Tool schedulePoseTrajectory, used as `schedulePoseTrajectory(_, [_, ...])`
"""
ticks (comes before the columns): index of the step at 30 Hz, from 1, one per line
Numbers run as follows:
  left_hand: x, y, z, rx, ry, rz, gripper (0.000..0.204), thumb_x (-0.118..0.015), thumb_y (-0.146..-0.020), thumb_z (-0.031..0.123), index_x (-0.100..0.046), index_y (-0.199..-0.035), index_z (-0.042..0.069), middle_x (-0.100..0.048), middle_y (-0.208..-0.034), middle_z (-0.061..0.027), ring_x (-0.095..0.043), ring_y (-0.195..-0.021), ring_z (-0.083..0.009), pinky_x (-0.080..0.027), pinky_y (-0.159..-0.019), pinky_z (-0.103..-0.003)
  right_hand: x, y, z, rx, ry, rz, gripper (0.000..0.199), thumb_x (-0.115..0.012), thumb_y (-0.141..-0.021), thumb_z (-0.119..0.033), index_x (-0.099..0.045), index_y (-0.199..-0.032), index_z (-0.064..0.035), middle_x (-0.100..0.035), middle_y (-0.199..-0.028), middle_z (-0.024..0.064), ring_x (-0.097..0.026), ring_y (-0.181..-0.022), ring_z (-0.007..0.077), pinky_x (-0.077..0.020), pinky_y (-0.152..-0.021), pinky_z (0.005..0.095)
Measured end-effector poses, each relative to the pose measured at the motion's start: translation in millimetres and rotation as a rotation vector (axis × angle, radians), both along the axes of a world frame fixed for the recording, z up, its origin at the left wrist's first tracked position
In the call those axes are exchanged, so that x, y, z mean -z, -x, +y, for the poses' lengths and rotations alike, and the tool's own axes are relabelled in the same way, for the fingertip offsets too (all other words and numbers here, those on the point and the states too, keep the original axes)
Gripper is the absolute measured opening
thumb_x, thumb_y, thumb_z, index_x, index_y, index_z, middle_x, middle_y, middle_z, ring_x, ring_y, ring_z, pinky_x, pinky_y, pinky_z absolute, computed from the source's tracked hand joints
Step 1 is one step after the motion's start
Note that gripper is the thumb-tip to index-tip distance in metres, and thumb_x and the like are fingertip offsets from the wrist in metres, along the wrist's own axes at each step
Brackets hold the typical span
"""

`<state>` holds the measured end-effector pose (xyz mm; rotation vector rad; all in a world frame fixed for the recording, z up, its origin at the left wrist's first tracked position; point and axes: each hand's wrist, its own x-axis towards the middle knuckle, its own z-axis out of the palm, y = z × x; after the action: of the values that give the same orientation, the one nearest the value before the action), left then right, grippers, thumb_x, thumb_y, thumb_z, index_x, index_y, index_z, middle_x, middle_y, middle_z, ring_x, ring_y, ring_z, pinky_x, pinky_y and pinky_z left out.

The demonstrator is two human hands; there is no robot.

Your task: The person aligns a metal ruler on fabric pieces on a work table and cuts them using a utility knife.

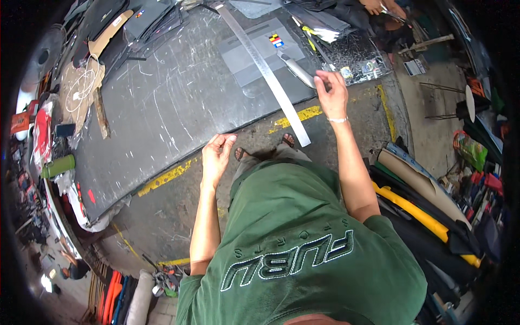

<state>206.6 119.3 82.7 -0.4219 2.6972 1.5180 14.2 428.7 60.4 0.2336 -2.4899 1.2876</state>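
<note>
My left hand (217, 160) is at the table's front edge, thumb and fingers drawn together; anything thin between them is too small to make out. My right hand (332, 96) hovers by the table edge with fingers loosely curled and apart, its thumb close to the handle end of a grey utility knife (298, 71). That knife lies on a flat dark grey sheet (238, 57) bearing a small coloured patch (276, 40). A long steel ruler (265, 70) crosses the sheet, its near end sticking out past the table edge.
Dark sheets (154, 24) and cardboard (70, 81) with white cord crowd the worktable's (146, 108) left side. A green roll (58, 166) sits at its left end. Material rolls (417, 208) stand at my right. Another person's hands (387, 8) work at the far right.
</note>
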Motion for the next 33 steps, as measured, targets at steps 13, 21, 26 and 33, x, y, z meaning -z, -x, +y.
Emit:
schedulePoseTrajectory(13, [-8, 10, -7, -0.099, 0.022, -0.044, 0.02, -0.068, -0.1, 0.02, -0.076, -0.103, 0.001, -0.071, -0.087, -0.0081, -0.066, -0.08, -0.0149, -0.051, -0.077, -0.029, 13, 50, -35, -0.179, -0.342, -0.136, 0.05, -0.084, -0.08, -0.031, -0.07, -0.124, -0.0116, -0.064, -0.117, 0.0125, -0.057, -0.115, 0.0349, -0.0486, -0.1, 0.0451])
schedulePoseTrajectory(21, [-25, 40, -61, 0.169, -0.02, -0.03, 0.022, -0.067, -0.1, 0.02, -0.073, -0.108, 0.0, -0.066, -0.089, -0.0096, -0.07, -0.063, -0.0161, -0.051, -0.058, -0.029, -12, 24, -44, -0.085, -0.268, -0.258, 0.039, -0.074, -0.088, -0.022, -0.068, -0.12, -0.0014, -0.067, -0.11, 0.0176, -0.066, -0.096, 0.0346, -0.0535, -0.087, 0.0408])
schedulePoseTrajectory(26, [-14, 37, -110, 0.211, 0.024, 0.041, 0.02, -0.069, -0.098, 0.019, -0.075, -0.105, 0.002, -0.07, -0.093, -0.0135, -0.067, -0.08, -0.0244, -0.053, -0.075, -0.034, 3, -56, -32, 0.146, -0.127, -0.267, 0.034, -0.068, -0.093, -0.021, -0.064, -0.119, 0.001, -0.065, -0.111, 0.0197, -0.063, -0.107, 0.0346, -0.0492, -0.097, 0.0423])
schedulePoseTrajectory(33, [-3, 82, -116, 0.242, 0.034, 0.116, 0.022, -0.075, -0.093, 0.013, -0.072, -0.112, 0.004, -0.069, -0.1, -0.0116, -0.07, -0.085, -0.0236, -0.055, -0.079, -0.034, 26, -102, -31, 0.187, -0.098, -0.326, 0.033, -0.065, -0.098, -0.032, -0.063, -0.113, -0.0033, -0.063, -0.1, 0.0202, -0.064, -0.093, 0.0354, -0.0502, -0.083, 0.0422])
